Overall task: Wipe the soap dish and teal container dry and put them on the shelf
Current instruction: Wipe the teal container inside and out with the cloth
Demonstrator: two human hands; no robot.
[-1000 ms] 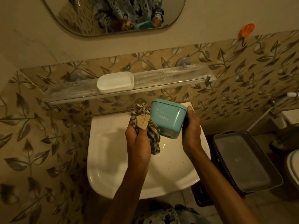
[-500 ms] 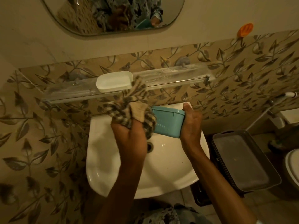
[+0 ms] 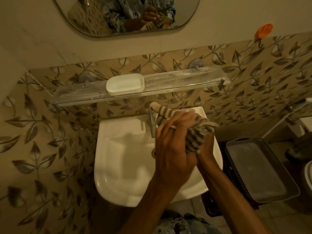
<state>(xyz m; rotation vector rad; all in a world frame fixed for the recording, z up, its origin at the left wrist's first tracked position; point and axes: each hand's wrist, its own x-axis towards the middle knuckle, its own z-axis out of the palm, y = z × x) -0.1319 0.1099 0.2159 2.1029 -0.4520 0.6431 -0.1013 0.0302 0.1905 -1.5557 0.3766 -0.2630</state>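
1. Leaf-pattern tile wall point(image 3: 50, 149) is filling the backdrop behind everything.
2. White washbasin point(image 3: 126, 166) is sitting against that wall, below centre. Both forearms are reaching in over its right half.
3. Rounded mirror point(image 3: 94, 17) is hanging at top, reflecting the hands, the cloth and a patterned garment.
4. Clear glass shelf point(image 3: 185, 81) is running across the wall between mirror and basin, with its right stretch bare.
5. Dark mesh basket point(image 3: 236, 174) is standing just right of the basin with a grey tray point(image 3: 256, 169) lying in its top.
6. Left hand point(image 3: 172, 149) is lying over the bundle with fingers straight and together, pressing flat on the cloth and not curling round it.
7. Right hand point(image 3: 206, 146) is cupping the bundle from the right and underneath. The cloth is covering its fingers, so I cannot tell the grip.
8. Striped cloth point(image 3: 195, 137) is being squeezed between the two hands above the basin's back right corner, one end poking out toward the tap.
9. White soap dish point(image 3: 125, 84) is sitting upright on the shelf, left of centre, well apart from the hands.
10. Teal container is not showing. Cloth and hands are hiding whatever is between them.
11. Metal tap point(image 3: 152, 122) is standing at the basin's back edge, just left of the left fingers.
12. Orange hook point(image 3: 263, 30) is sticking to the plain wall, upper right.
13. Ring point(image 3: 173, 127) is showing on one left-hand finger.
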